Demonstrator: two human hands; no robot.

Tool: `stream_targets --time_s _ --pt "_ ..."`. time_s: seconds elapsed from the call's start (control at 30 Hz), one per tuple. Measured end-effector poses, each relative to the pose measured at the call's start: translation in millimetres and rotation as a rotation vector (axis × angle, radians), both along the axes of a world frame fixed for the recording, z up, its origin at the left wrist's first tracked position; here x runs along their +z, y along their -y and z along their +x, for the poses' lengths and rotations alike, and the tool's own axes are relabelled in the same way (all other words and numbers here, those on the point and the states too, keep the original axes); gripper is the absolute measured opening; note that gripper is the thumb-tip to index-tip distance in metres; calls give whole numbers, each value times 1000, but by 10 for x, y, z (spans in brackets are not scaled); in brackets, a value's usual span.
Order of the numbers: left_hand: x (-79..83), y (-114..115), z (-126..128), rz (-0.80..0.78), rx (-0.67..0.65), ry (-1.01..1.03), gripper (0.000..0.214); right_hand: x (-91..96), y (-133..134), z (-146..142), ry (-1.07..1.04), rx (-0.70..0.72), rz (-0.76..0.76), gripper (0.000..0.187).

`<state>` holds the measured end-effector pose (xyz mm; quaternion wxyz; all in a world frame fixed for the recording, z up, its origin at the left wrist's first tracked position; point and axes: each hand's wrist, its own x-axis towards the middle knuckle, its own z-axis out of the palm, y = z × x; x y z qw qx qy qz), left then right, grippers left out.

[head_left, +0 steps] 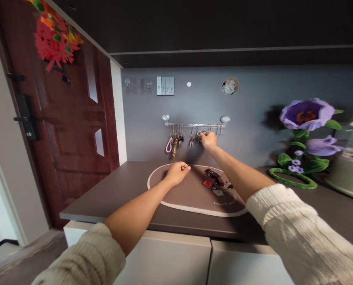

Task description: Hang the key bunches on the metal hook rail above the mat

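Observation:
Up at the clear hook rail (pixel 194 125), my right hand (pixel 208 139) pinches a key ring (pixel 199 133) by its edge, close under one of the hooks. Whether the ring hangs on that hook I cannot tell. Just left of it hangs a small bunch of keys (pixel 191 141). Further left on the rail are more keys (pixel 180 139), a pink loop strap (pixel 168 145) and a brown lettered key tag (pixel 175 147). My left hand (pixel 178 173) is closed above the brown mat (pixel 182 194), with nothing showing in its curled fingers. Keys with a red and black holder (pixel 212 179) lie on the mat.
A purple plush flower (pixel 307 114) with a green base stands on the right of the counter (pixel 105 190), beside a clear-domed container (pixel 351 166). A dark shelf (pixel 224 31) overhangs the wall. The red-brown door (pixel 75 158) is at left.

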<state>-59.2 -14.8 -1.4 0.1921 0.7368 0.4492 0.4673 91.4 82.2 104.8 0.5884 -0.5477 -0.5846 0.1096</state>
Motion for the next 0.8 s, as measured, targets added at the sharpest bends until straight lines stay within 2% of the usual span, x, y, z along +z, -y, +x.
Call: stream_targets --time_s 0.37,0.6,0.8 --pt "-5 -4 -2 3 -8 -4 25 41 -23 -17 -7 3 -2 16" --pt "-13 -11 1 -16 -14 0 25 -49 -166 8 -19 41 64 13" --pt "-24 -32 1 -15 -22 6 24 -110 -205 18 26 1 21 14"
